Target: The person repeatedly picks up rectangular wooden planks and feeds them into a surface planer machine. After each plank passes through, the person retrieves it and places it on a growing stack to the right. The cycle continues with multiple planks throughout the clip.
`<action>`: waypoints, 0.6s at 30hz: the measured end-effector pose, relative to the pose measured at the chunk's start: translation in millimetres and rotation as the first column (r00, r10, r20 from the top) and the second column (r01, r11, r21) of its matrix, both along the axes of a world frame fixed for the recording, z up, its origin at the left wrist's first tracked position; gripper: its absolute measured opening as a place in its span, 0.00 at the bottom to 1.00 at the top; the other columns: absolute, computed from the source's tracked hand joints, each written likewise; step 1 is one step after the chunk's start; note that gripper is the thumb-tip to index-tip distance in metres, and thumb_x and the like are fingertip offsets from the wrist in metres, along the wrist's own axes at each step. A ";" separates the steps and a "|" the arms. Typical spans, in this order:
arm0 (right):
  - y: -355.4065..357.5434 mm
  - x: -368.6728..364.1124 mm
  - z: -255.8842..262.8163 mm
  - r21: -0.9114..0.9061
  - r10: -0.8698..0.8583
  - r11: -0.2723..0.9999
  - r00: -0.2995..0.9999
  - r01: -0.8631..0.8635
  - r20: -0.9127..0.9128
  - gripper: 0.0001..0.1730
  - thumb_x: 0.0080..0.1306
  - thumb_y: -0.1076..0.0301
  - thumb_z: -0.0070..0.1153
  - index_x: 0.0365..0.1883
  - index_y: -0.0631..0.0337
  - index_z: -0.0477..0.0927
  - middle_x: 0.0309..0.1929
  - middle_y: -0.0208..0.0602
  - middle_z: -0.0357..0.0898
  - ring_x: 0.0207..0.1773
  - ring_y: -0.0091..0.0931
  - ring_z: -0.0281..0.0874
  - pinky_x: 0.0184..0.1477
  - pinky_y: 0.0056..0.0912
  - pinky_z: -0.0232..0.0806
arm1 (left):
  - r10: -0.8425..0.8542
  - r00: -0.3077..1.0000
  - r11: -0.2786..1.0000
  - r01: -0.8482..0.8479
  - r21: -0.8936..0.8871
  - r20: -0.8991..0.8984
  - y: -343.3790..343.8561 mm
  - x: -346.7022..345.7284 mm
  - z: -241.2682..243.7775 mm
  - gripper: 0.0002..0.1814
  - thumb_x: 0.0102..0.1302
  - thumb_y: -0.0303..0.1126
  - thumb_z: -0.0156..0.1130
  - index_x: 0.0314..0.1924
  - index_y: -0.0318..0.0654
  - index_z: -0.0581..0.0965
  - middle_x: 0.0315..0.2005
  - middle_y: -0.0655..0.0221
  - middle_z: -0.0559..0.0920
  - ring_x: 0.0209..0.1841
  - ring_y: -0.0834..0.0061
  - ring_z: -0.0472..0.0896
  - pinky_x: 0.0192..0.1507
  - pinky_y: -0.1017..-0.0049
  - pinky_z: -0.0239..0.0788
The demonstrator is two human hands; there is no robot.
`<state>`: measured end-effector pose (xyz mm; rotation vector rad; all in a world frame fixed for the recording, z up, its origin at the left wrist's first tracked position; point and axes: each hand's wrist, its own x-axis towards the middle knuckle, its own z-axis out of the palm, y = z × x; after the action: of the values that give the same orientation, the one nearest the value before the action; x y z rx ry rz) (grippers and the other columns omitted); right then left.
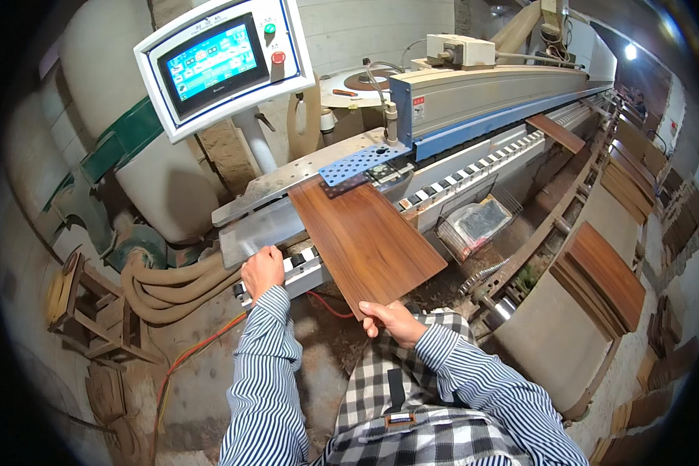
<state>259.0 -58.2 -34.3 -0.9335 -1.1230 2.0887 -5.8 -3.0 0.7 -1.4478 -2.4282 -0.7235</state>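
Observation:
A brown wood-grain panel lies on the infeed of an edge banding machine, its far end beneath a blue perforated guard plate. My right hand grips the panel's near corner, thumb on top and fingers curled below. To the panel's left, my left hand is closed in a fist at the edge of the steel infeed table, beside the white roller rail. No object shows in that fist; its curled fingertips are partly hidden.
A control panel with a lit screen stands at upper left. Another wood-grain panel sits farther along the machine. Stacked panels rest on a belt conveyor at right. A wire basket hangs below the rail. Hoses run low at left.

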 end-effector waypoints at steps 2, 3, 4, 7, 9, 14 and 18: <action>-1.0 -0.6 -3.4 0.007 -0.043 0.999 0.999 0.043 -0.004 0.19 0.63 0.54 0.54 0.27 0.65 0.77 0.20 0.33 0.76 0.21 0.21 0.73 0.26 0.20 0.65 | 0.001 1.000 1.000 -0.001 -0.011 -0.002 -1.4 1.4 1.6 0.20 0.63 0.44 0.45 0.28 0.37 0.80 0.25 0.52 0.80 0.32 0.52 0.78 0.41 0.59 0.66; -1.2 0.2 -2.6 0.004 -0.058 0.998 0.998 0.058 -0.003 0.19 0.63 0.54 0.54 0.28 0.65 0.77 0.21 0.33 0.76 0.21 0.21 0.73 0.26 0.20 0.65 | 0.004 1.000 1.000 -0.004 -0.015 0.000 -1.0 1.5 1.3 0.21 0.63 0.44 0.45 0.28 0.37 0.80 0.26 0.52 0.80 0.32 0.52 0.78 0.41 0.59 0.66; -1.2 1.4 -0.8 0.002 -0.072 0.997 0.997 0.072 -0.002 0.19 0.63 0.54 0.55 0.28 0.65 0.77 0.21 0.34 0.76 0.21 0.21 0.73 0.25 0.20 0.65 | 0.006 1.000 1.000 -0.006 -0.019 0.001 -0.7 1.3 0.9 0.21 0.63 0.44 0.45 0.28 0.37 0.80 0.26 0.52 0.80 0.32 0.52 0.78 0.41 0.59 0.66; 1.7 7.6 1.2 -0.002 -0.113 0.994 0.993 0.113 -0.015 0.19 0.63 0.54 0.55 0.30 0.64 0.76 0.21 0.34 0.76 0.21 0.21 0.72 0.25 0.20 0.65 | -0.003 1.000 1.000 0.003 -0.006 0.002 -0.5 0.9 -0.7 0.21 0.63 0.43 0.45 0.28 0.36 0.80 0.26 0.51 0.80 0.32 0.51 0.78 0.41 0.58 0.66; 5.2 13.2 1.0 -0.005 -0.140 0.990 0.990 0.140 -0.032 0.18 0.63 0.55 0.55 0.31 0.64 0.76 0.21 0.33 0.76 0.20 0.21 0.72 0.25 0.20 0.65 | -0.006 1.000 1.000 0.006 -0.010 -0.001 -1.3 1.9 1.5 0.21 0.64 0.43 0.45 0.28 0.35 0.80 0.26 0.51 0.80 0.32 0.51 0.78 0.41 0.58 0.66; 15.4 28.6 -1.3 -0.007 -0.221 0.975 0.974 0.221 -0.055 0.15 0.63 0.58 0.55 0.31 0.63 0.76 0.19 0.31 0.76 0.19 0.20 0.72 0.24 0.20 0.65 | -0.005 1.000 1.000 0.005 -0.015 -0.002 -0.6 0.7 0.7 0.21 0.64 0.42 0.44 0.29 0.35 0.80 0.27 0.50 0.80 0.32 0.50 0.78 0.40 0.57 0.66; 23.6 41.5 -2.0 -0.001 -0.260 0.966 0.964 0.260 -0.054 0.14 0.63 0.59 0.55 0.31 0.63 0.77 0.17 0.31 0.76 0.18 0.20 0.72 0.23 0.20 0.66 | 0.005 1.000 1.000 -0.005 -0.015 0.002 -1.0 1.4 1.4 0.21 0.64 0.42 0.44 0.29 0.35 0.80 0.27 0.50 0.80 0.32 0.51 0.78 0.40 0.57 0.66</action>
<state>300.6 -34.6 -36.3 -0.9602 -0.9242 1.8846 -4.4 -4.0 2.1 -1.4472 -2.4426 -0.7077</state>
